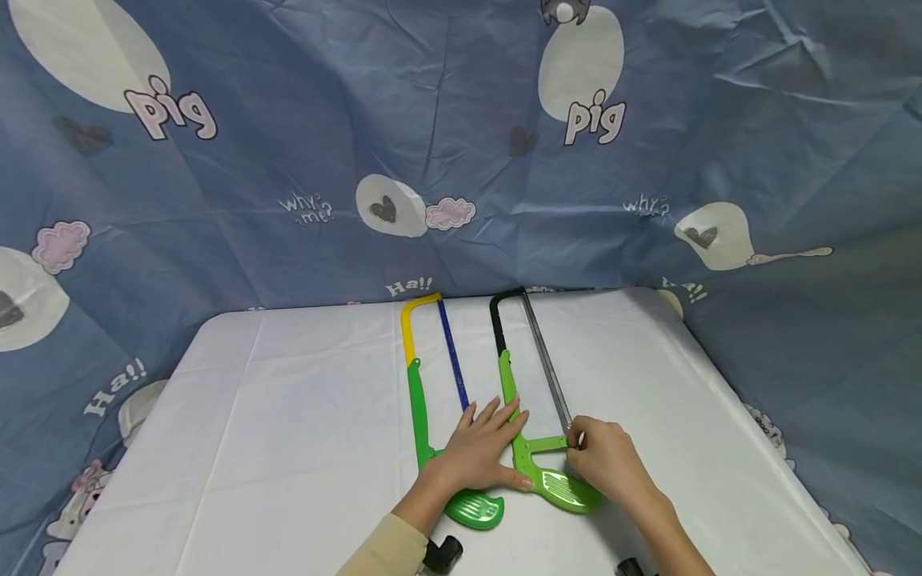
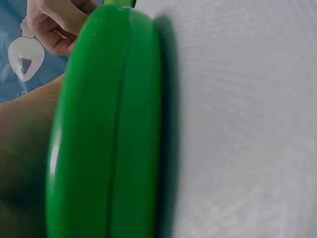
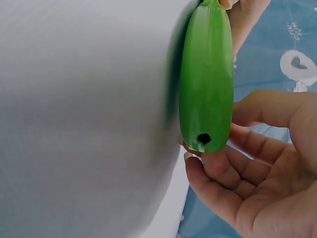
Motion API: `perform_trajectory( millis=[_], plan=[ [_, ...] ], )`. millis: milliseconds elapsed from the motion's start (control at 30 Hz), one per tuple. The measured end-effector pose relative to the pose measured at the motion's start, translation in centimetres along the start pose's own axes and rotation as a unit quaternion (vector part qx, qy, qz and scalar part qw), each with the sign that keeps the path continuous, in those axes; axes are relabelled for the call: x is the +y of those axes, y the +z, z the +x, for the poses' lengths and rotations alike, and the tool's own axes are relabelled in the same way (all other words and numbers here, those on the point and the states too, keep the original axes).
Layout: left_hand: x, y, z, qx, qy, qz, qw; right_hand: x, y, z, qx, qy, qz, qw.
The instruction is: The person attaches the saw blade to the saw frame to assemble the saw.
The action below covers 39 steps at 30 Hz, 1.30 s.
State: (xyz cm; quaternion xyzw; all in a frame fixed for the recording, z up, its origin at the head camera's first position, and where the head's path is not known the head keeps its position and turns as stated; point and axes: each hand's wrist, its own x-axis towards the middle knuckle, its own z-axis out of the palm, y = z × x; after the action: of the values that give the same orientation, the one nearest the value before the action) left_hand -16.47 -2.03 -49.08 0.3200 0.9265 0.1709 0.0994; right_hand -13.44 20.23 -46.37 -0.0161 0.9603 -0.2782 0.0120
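Two hacksaws lie side by side on the white cloth. The right-hand hacksaw [image 1: 569,490] has a lime green handle, a black front frame and a grey blade [image 1: 545,360]. The other hacksaw [image 1: 475,510] is darker green with a yellow front and a blue blade [image 1: 452,352]. My left hand [image 1: 475,452] lies with fingers spread over the green saw, its fingertips and thumb touching the lime frame. With curled fingers, my right hand [image 1: 608,460] pinches the near end of the grey blade, where its fingertips hide the fastening. The lime handle [image 3: 205,74] fills the middle of the right wrist view.
The white-covered table [image 1: 302,448] extends to both sides of the saws. A blue printed curtain [image 1: 461,144] hangs behind its far edge and around the sides. Dark wrist-worn devices show near the bottom of the head view.
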Motion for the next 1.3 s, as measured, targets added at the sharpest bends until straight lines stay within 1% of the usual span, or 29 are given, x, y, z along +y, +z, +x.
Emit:
perform_trajectory(
  millis=[200, 333, 467, 700, 867, 1133, 1300],
  plan=[
    [0.0, 0.1, 0.1, -0.002, -0.001, -0.001, 1.0000, 0.3, 0.0, 0.2, -0.014, 0.023, 0.035, 0.999],
    [0.0, 0.1, 0.1, -0.003, -0.002, 0.001, 1.0000, 0.4, -0.2, 0.3, -0.020, 0.035, 0.048, 0.998],
    [0.0, 0.0, 0.1, -0.003, -0.002, 0.000, 1.0000, 0.5, -0.3, 0.3, -0.023, 0.036, 0.057, 0.997],
    [0.0, 0.1, 0.1, -0.003, -0.002, -0.001, 1.0000, 0.7, -0.5, 0.2, -0.031, 0.045, 0.091, 0.994],
    [0.1, 0.1, 0.1, 0.000, -0.001, 0.002, 1.0000, 1.0, -0.5, 0.3, -0.032, 0.040, 0.113, 0.992],
    [0.2, 0.0, 0.1, 0.002, -0.002, 0.001, 1.0000, 1.8, -0.4, 0.5, -0.042, 0.043, 0.156, 0.986],
    [0.2, 0.0, 0.1, 0.001, -0.004, -0.004, 1.0000, 2.1, -0.4, 0.5, -0.050, 0.054, 0.183, 0.980]
  ],
)
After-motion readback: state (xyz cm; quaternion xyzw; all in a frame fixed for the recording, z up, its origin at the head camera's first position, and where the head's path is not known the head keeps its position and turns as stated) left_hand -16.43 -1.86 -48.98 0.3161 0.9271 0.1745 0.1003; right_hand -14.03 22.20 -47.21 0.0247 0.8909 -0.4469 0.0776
